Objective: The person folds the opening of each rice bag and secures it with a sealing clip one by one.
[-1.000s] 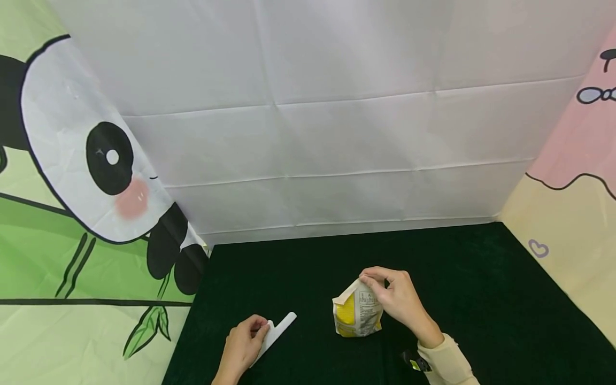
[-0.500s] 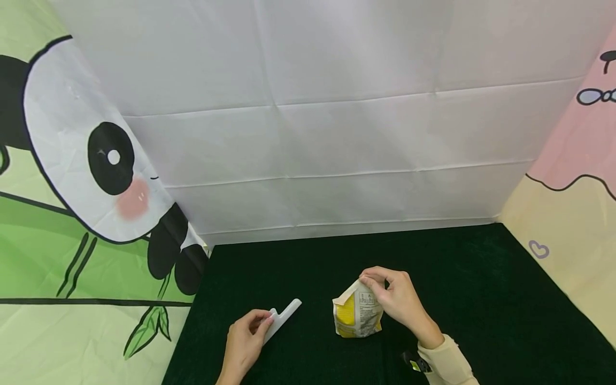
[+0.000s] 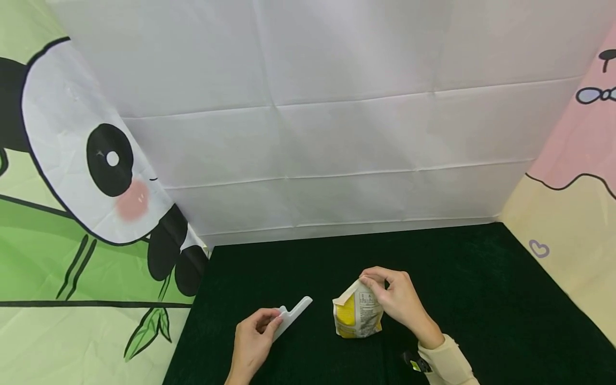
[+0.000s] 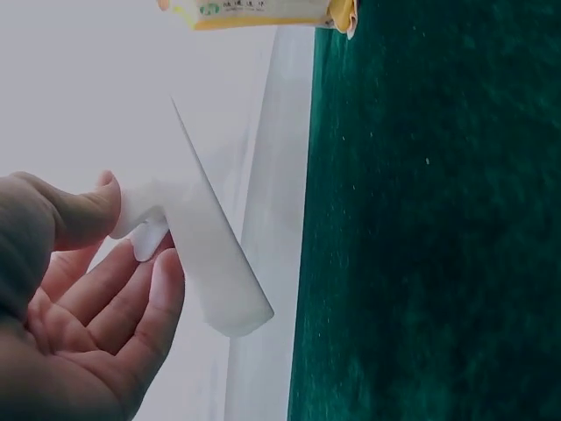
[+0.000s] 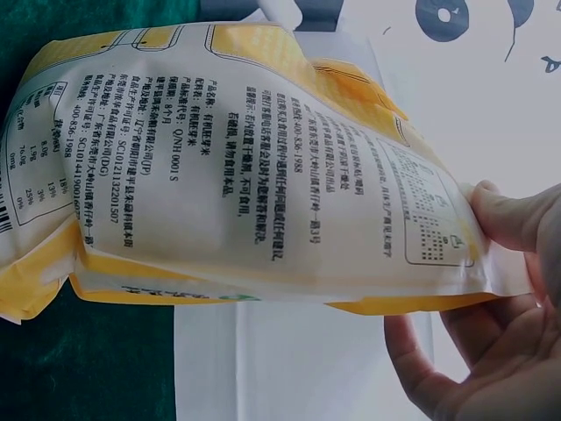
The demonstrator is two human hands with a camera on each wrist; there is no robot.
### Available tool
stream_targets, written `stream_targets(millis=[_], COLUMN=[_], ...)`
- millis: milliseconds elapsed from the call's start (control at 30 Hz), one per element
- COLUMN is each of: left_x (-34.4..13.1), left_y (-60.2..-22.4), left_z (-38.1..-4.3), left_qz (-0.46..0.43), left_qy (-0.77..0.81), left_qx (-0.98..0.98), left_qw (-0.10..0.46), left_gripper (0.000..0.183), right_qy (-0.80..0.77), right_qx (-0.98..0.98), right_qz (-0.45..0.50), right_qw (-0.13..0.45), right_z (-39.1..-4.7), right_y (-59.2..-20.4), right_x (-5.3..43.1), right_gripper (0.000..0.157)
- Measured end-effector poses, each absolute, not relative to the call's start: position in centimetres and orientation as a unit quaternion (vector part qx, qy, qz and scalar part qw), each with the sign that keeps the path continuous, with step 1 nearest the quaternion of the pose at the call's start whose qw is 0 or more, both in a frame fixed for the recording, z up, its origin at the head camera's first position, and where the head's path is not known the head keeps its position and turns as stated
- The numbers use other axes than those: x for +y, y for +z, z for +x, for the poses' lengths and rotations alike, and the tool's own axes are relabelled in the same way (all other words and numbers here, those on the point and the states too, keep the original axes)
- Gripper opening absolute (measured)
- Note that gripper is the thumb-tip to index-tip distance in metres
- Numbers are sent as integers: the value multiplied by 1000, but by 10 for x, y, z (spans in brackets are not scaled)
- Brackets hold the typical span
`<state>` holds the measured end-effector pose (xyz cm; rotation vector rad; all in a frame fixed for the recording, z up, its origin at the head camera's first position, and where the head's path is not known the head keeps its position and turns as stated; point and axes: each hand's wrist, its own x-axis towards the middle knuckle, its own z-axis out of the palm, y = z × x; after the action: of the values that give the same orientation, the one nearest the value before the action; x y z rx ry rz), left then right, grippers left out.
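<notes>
In the head view, my left hand pinches a white plastic bar with a short side tab, tilted up and to the right. The left wrist view shows the white plastic bar with thumb and fingers at its tab, its flat long part sticking out beyond them. To its right stands a yellow and white bag of rice, its top edge folded over. My right hand pinches the top corner of that bag of rice, whose printed panel fills much of the right wrist view. The bar and bag are apart.
A dark green cloth covers the table. Behind it hangs a white sheet. A panda-printed curtain borders the left side, and a pink and cream one the right.
My left hand has moved right and slightly up with the white plastic bar, closer to the bag of rice. The right hand and the bag have stayed in place.
</notes>
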<state>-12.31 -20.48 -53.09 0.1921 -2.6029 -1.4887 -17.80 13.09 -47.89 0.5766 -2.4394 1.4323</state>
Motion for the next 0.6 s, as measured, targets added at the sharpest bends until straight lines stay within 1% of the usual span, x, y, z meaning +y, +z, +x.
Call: stream_targets(millis=[600], left_x=[-187], left_y=[-531], left_z=[-124], left_qz=[59], left_qy=[-512], left_qx=[-851], left_qw=[103], left_gripper=[17], right_qy=[488], right_qx=[-842], right_qz=[194], right_qw=[128], right_z=[-178], right_y=[-479], right_x=[130], right_gripper=[10])
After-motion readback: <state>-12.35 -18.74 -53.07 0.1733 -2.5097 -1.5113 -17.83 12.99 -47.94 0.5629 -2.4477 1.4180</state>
